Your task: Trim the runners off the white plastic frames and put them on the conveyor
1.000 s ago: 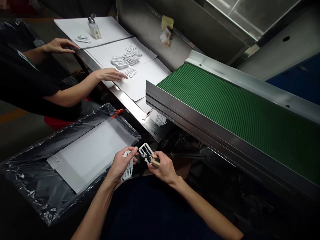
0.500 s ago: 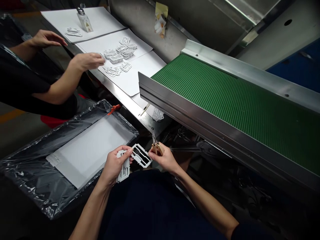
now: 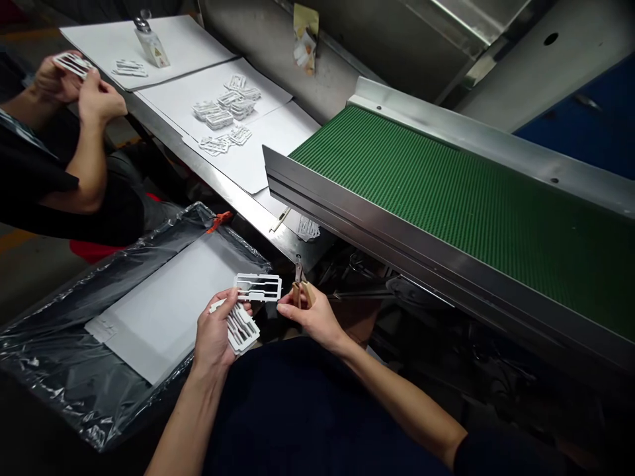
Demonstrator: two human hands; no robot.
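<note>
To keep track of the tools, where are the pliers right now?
In the head view, the pliers are in the right hand, just right of the upper white frame held by the left hand.

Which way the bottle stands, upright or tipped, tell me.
Upright: the bottle rests base-down on a white sheet, its silvery cap uppermost.

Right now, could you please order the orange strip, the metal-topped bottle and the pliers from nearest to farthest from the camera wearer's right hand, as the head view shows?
1. Pliers, held in the right hand.
2. Orange strip, to the left, by the far edge of the dark plastic.
3. Metal-topped bottle, farther left, on a white sheet.
</note>
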